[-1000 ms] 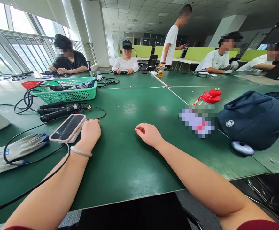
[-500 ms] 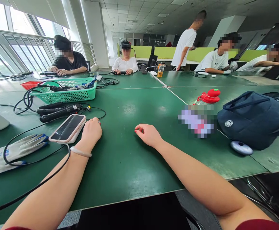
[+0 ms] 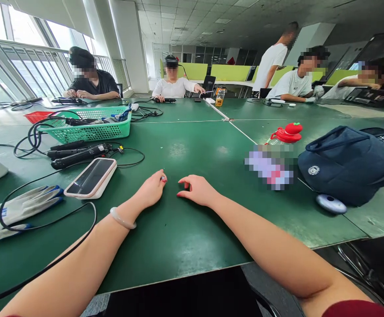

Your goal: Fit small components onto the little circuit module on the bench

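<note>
Head view, dark-screened phone with pale pink rim (image 3: 92, 177): face up, left on the green worktop (image 3: 192, 237), untouched.
Left hand (image 3: 152, 188): just moved off from beside the phone, toward the right hand (image 3: 200, 190); fingers curled, any grasp impossible to tell.
Right hand: thumb and fingers parted, nothing grasped.
Gap between hands: narrowed, leaving phone free.
White-and-blue fabric glove (image 3: 20, 206): near the phone.

- Open lane: tabletop (image 3: 185, 136), 12 o'clock from right hand (image 3: 200, 191).
- Obstacles: left hand (image 3: 152, 189) and smartphone (image 3: 91, 177), 9 o'clock; red-lidded bottle (image 3: 286, 133), 2 o'clock; navy bag (image 3: 346, 167), 3 o'clock.
</note>
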The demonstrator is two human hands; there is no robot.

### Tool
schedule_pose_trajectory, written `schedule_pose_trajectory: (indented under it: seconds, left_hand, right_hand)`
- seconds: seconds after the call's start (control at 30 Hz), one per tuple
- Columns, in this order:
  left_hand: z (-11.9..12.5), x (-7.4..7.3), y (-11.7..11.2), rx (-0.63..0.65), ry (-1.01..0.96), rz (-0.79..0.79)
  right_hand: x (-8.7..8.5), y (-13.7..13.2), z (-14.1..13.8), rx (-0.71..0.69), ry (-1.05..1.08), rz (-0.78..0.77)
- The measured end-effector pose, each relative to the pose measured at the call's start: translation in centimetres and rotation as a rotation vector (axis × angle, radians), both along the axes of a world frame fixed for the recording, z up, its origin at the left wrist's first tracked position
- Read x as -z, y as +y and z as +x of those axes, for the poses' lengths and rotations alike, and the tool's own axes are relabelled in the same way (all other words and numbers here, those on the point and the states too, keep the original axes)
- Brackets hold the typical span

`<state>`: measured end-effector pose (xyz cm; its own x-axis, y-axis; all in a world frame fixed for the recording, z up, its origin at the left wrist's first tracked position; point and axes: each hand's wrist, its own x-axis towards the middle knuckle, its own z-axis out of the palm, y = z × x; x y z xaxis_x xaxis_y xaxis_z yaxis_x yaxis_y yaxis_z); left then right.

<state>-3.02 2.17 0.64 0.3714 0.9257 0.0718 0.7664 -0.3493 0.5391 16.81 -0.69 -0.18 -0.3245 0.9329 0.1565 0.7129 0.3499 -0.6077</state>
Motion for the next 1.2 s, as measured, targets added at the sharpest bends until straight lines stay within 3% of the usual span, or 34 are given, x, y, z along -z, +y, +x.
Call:
schedule_pose_trajectory:
  seconds: [0.1, 0.2, 0.43, 0.7, 0.93, 1.2]
  left_hand:
    - [1.5, 0.2, -1.3, 0.156, -0.254, -0.109]
    - [2.2, 0.4, -1.8, 0.223, -0.404, -0.192]
    - [2.5, -0.2, -2.1, 0.257, -0.449, -0.178]
    - [2.1, -0.1, -2.1, 0.217, -0.875, -0.535]
    - [1.6, 0.4, -1.5, 0.183, -0.790, -0.437]
    - [1.6, -0.6, -1.9, 0.130, -0.633, -0.348]
  right_hand:
    - [0.0, 0.0, -0.6, -0.027, -0.065, 0.034]
    - [0.0, -0.1, -1.0, -0.028, -0.118, 0.060]
    - [0.6, -0.3, -2.0, 0.010, -0.253, 0.154]
    - [0.8, 0.0, -2.2, 0.009, -0.210, 0.187]
    - [0.6, 0.2, -1.7, -0.006, -0.179, 0.166]
    - [0.3, -0.2, -1.5, -0.037, -0.142, 0.133]
